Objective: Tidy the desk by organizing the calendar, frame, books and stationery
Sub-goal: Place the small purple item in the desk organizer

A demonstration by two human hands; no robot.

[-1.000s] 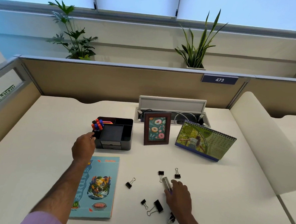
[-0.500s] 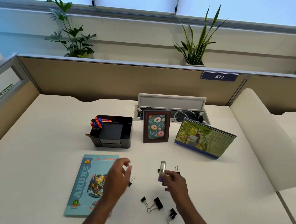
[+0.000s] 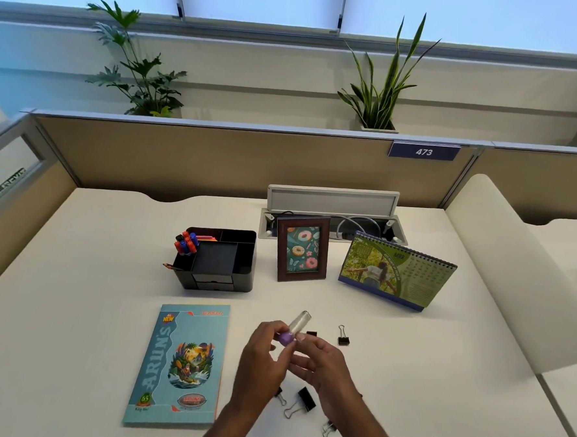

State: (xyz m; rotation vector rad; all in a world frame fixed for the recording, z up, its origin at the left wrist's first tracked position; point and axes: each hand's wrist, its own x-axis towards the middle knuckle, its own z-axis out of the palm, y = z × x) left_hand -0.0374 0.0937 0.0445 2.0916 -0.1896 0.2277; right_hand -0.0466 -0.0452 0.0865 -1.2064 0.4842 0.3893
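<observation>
Small clear tube with purple cap (image 3: 294, 330) held above table (image 3: 405, 377), both hands pinching cap end: left hand (image 3: 260, 362), right hand (image 3: 322, 365). Long axis tilts up-away toward black desk organiser (image 3: 218, 261), up-left; left hand nearer.

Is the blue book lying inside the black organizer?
No, the blue book lies flat on the desk, in front of the black organizer.

Bright, even daylight comes from the far windows (image 3: 260, 0); shadows are faint, focus sharp, and edges bend outward.
</observation>
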